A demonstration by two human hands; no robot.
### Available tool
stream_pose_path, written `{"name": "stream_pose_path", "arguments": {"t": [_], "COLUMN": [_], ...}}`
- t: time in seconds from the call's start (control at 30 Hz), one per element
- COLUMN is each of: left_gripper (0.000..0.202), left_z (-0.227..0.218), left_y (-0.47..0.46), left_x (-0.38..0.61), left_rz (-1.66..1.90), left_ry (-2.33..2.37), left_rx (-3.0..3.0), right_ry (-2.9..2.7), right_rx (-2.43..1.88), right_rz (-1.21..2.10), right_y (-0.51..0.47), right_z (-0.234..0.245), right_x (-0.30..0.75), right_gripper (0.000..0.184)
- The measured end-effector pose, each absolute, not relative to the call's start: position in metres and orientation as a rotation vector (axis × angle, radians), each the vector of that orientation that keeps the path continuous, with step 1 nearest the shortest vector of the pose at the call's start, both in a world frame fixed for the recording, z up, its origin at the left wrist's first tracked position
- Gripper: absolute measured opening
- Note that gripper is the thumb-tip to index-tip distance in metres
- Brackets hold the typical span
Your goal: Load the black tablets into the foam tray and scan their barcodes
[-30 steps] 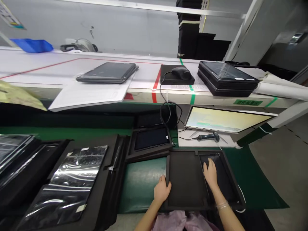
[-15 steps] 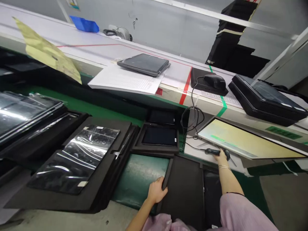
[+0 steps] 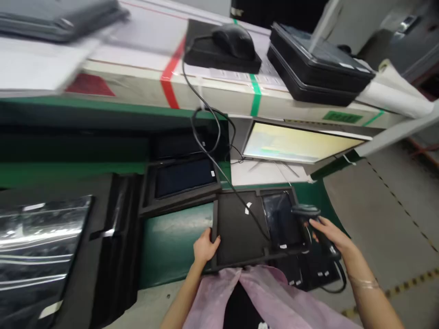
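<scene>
Right hand (image 3: 328,234) closed around a barcode scanner (image 3: 304,211) (corded), left hand (image 3: 206,246) curled on a black tray (image 3: 236,228).

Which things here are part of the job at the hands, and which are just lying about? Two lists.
Part of the job:
left hand gripping the black foam tray
right hand holding a corded barcode scanner
tablet in the tray's recess

Just lying about:
monitor
stacked black tablet cases
second tablet in its own foam tray
</scene>
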State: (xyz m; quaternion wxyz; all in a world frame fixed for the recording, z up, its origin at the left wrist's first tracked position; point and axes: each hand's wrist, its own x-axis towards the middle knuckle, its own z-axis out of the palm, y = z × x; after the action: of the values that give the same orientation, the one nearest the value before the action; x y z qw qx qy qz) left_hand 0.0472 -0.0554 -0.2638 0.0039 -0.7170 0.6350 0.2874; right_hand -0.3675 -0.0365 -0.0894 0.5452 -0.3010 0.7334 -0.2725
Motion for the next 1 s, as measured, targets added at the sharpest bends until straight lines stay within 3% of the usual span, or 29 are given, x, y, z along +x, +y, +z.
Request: {"name": "stream_pose_path", "arguments": {"t": [0.23,0.63,1.0], "left_gripper": [0.029,0.027,0.028], "left_z": [-0.266,-0.268,-0.272], "left_y": [-0.059,-0.057,-0.057], "left_x": [0.044,0.045,0.045], "left_rz": [0.861,0.845,0.854], "left_ry": [1.979,2.016,2.037], "left_rx": [-2.228,-2.246,-2.243], "right_ry": [1.788,1.737,1.769], "right_rx": [-0.628,-0.741,-0.670], "right_rz": [-0.470,-0.464,-0.496], "right_y": [0.067,0.068,0.073], "right_z": [-0.113,-0.123,-0.123], "right_x": [-0.343,-0.329,-0.326], "right_gripper": [0.052,0.047,0.054]}}
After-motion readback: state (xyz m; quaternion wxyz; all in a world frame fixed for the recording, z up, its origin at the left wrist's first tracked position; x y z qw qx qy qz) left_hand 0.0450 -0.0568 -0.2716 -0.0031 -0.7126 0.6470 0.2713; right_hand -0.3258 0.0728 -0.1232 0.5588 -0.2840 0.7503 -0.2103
